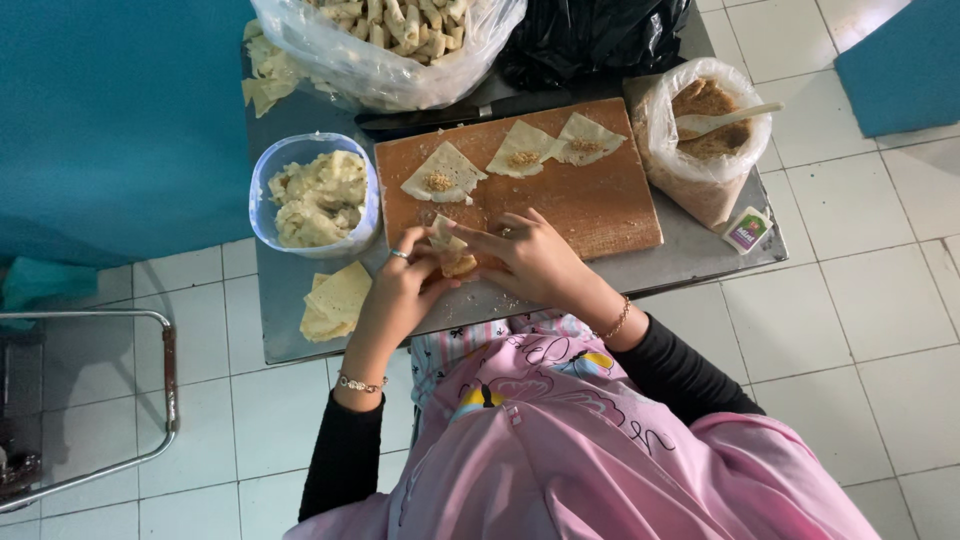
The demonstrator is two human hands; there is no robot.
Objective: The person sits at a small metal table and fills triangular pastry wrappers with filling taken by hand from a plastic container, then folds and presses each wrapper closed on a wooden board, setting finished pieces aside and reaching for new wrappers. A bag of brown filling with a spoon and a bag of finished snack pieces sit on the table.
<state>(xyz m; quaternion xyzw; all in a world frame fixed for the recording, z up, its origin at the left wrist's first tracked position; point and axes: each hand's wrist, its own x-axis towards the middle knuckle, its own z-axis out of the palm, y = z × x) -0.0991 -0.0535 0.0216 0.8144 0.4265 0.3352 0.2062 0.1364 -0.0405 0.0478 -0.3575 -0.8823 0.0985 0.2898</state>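
My left hand and my right hand meet at the near edge of a wooden cutting board, both pinching one small pastry wrapper with brown filling. Further back on the board lie three flat wrappers, each with a small heap of crumbly filling in its middle. My left hand wears a ring and both wrists wear bracelets.
A clear tub of pale scraps stands left of the board, and a stack of plain wrappers lies below it. A bag of brown filling with a spoon sits right. A large bag of finished rolls, a knife and a black bag are behind. A metal chair frame stands left.
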